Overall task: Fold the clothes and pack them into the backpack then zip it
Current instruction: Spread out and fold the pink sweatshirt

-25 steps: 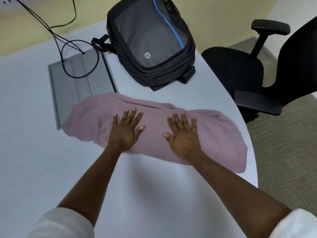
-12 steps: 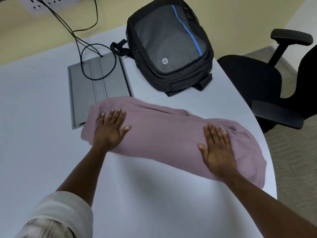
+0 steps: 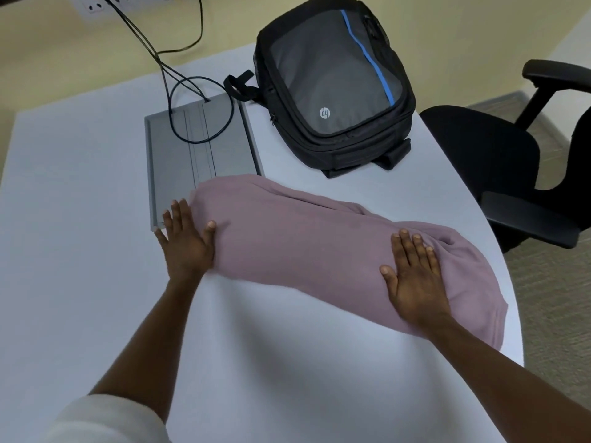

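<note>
White table (image 3: 80,282) fills the view; black chair (image 3: 499,174) sits off its right edge; black-and-grey backpack (image 3: 332,87) lies flat at the far side, zipped as far as one can see; grey panel (image 3: 198,158) is set into the table just left of it, cables (image 3: 179,68) looping onto it; pink garment (image 3: 319,247) lies folded in a long bundle near the table's right edge, its far-left end overlapping the panel; right hand (image 3: 414,279) presses flat on the garment's right part, fingers straight; left hand (image 3: 185,241) rests released at the left end, thumb on the cloth, fingers spread on table and panel edge.
</note>
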The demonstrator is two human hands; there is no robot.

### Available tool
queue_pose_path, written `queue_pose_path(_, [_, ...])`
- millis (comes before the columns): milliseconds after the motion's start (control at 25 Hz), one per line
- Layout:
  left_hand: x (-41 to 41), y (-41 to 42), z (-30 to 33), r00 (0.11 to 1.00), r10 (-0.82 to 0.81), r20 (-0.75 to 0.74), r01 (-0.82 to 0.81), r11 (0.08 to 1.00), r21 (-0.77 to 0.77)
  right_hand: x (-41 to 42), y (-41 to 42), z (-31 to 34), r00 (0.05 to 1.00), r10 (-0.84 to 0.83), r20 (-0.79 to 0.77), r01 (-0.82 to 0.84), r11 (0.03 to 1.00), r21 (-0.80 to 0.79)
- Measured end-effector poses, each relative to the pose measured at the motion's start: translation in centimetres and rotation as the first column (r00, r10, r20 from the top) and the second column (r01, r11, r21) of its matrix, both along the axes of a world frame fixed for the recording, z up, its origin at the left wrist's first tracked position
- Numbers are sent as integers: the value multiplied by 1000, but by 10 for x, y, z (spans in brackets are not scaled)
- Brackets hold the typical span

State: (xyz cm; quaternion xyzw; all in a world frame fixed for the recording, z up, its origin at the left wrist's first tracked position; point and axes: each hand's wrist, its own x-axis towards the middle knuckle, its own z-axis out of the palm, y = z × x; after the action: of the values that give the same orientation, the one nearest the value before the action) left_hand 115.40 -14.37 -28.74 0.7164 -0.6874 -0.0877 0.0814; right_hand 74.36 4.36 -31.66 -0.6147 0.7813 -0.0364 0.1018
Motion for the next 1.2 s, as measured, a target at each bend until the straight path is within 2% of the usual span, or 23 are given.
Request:
queue_pose_path(120, [-12,26,-4,977,130,-169,-133,991,-4,5,-7,8,998,-34,55,34,999,4])
queue_pose_path(240, [-20,44,-7,969,142,-203,-147,989,-9,29,-15,22,989,-36,141,40,999,-27])
queue_pose_path(360, [-30,53,0,884,303,-357,-314,949,26,66,-27,37,979,61,196,-49,996,-68])
queue_pose_path(440, [-36,52,4,732,470,-493,-473,872,130,91,-38,45,969,107,224,-95,994,-62])
queue_pose_path(560, [-41,47,11,414,681,-604,-620,697,361,118,-52,49,958,143,247,-134,990,-55])
queue_pose_path(680, [-43,46,14,129,690,-712,-605,624,495,130,-60,43,958,145,246,-158,987,34])
queue_pose_path(840, [-34,38,16,-147,648,-748,-494,607,622,135,-61,33,962,165,219,-197,971,133])
queue_pose_path(880, [-31,38,15,-173,632,-755,-478,617,626,136,-61,31,963,176,203,-206,968,141])
queue_pose_path(1080, [-9,55,8,-198,499,-844,-464,711,529,148,-58,31,963,217,159,-244,953,177])
queue_pose_path(1200, [12,73,8,-236,431,-871,-483,726,490,166,-52,32,947,275,166,-305,932,196])
